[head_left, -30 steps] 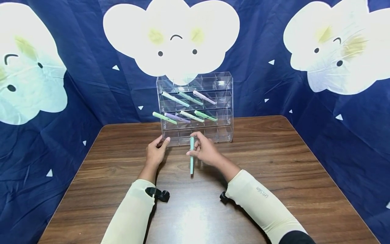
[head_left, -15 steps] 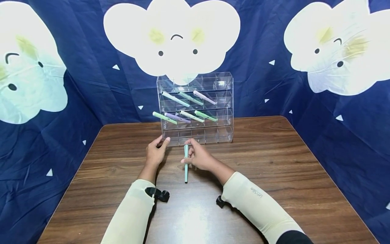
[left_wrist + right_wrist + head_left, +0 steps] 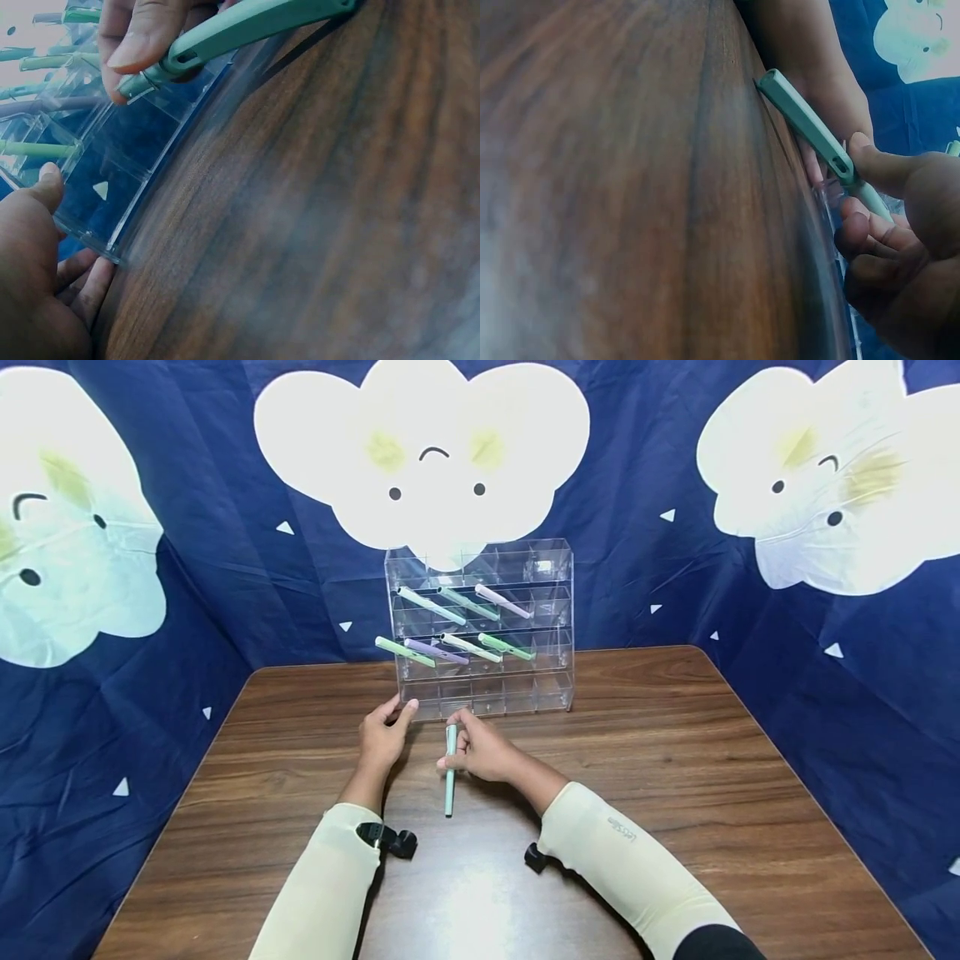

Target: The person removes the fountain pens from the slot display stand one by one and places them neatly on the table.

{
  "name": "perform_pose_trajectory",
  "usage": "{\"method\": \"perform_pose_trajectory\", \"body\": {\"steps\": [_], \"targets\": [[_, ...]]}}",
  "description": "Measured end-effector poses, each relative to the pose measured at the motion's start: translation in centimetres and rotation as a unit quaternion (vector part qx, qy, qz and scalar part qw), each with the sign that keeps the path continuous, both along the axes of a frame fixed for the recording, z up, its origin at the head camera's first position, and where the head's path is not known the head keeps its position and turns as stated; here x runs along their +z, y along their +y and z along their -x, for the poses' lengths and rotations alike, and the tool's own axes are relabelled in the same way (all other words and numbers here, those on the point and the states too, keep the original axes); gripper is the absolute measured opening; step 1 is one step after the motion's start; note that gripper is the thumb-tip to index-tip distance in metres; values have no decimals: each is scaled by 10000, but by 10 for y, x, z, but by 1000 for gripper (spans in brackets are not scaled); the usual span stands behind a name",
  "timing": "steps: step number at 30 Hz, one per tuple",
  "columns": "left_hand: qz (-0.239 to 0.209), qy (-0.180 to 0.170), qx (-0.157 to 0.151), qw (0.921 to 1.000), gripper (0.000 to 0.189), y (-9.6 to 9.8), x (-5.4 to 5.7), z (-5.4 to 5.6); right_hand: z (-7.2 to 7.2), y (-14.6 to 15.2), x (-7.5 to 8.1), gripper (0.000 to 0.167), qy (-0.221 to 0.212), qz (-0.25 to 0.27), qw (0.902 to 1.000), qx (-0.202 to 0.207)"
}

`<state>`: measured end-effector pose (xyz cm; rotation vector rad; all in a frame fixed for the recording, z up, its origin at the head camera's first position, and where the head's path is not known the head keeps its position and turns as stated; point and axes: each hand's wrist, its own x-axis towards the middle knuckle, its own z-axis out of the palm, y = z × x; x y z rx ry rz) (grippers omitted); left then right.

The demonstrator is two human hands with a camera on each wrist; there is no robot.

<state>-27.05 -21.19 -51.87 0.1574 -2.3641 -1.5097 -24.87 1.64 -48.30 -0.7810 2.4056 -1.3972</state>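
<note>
**Seven pens in the rack, one in hand**

So, nearest first: two pale sleeves came in over the wood-grain counter [image 3: 637,752], and the mint pen [image 3: 450,787] was up off the rack in the right hand [image 3: 485,753], pinched between thumb and fingers. It tilted with its far end toward the rack; couldn't tell whether the near end touched the wood. It was the only pen I could see outside the rack.

The left hand [image 3: 382,739] gripped the lower left corner of the clear tiered rack [image 3: 555,687], thumb on one side, fingers round the other, as if to steady it.

Past that, the lower row of pens had four leaning in it: light green [image 3: 406,652], purple [image 3: 437,651], white [image 3: 472,647] and green [image 3: 507,647]. The row above had three: light blue [image 3: 432,606], teal [image 3: 468,603] and pinkish [image 3: 503,601].

My read on progress: seven sorted, well along, and the mint one was the loose end. One still can't say whether it was going in or coming out, though. Behind it all hung a blue cloud-print backdrop [image 3: 637,568].
</note>
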Motion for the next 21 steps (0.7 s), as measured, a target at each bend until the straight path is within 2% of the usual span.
{"method": "perform_pose_trajectory", "body": {"steps": [11,21], "targets": [[175,-28,25,9998,52,-1,1,0,10,-7,-11,71,-817,70,9964,205],[179,-31,23,9998,53,-1,1,-1,11,-16,-14,66,-1074,140,9941,74]]}}
